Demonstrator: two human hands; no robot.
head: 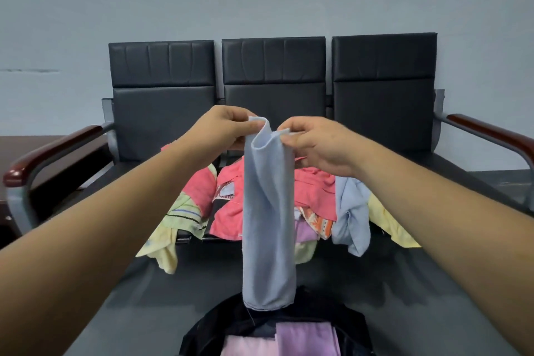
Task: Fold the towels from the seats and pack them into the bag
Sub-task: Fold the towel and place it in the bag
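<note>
A light blue towel (268,225) hangs folded lengthwise in front of me. My left hand (228,127) pinches its top left corner and my right hand (315,143) pinches its top right corner, the two hands close together. Its lower edge dangles just above an open black bag (213,324) at the bottom of the view, which holds folded pink and purple towels (303,338). Behind it, a heap of loose towels (231,211) in pink, yellow, blue and patterned cloth lies on the middle seat of a black bench.
The bench (384,89) has three black padded seats against a grey wall, with dark wooden armrests at the left (55,150) and right (491,133). A dark wooden table (20,147) stands at the far left.
</note>
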